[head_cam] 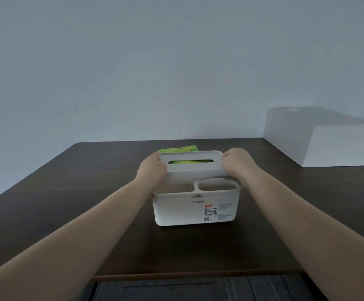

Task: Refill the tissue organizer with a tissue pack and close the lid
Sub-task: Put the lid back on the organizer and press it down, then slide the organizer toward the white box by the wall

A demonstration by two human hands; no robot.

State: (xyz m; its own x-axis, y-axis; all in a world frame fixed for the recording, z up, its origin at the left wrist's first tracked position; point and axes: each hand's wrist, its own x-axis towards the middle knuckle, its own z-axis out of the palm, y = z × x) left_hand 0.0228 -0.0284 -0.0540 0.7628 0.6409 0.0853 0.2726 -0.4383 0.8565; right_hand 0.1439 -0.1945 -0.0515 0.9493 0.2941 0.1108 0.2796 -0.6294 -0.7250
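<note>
Two bare forearms enter from the lower corners of the frame and converge on the tissue organizer [196, 205], which stands on the dark worktop [89, 181] at centre frame. The left hand [152, 170] grips the left end of the lid [190, 162], and the right hand [237, 165] grips the right end; on both, the fingers are curled tight and pinching the lid's edges. The green tissue pack [178, 149] is already inside the rear compartment: it shows through the lid's oval slot and its edge protrudes above the lid's far side. Judged status: refill done, closure outstanding, since the lid appears tilted and not yet seated. The organizer is white plastic with rounded corners, two open front compartments and a printed label at lower right. A white box [320, 137] sits well apart at right of frame.
</note>
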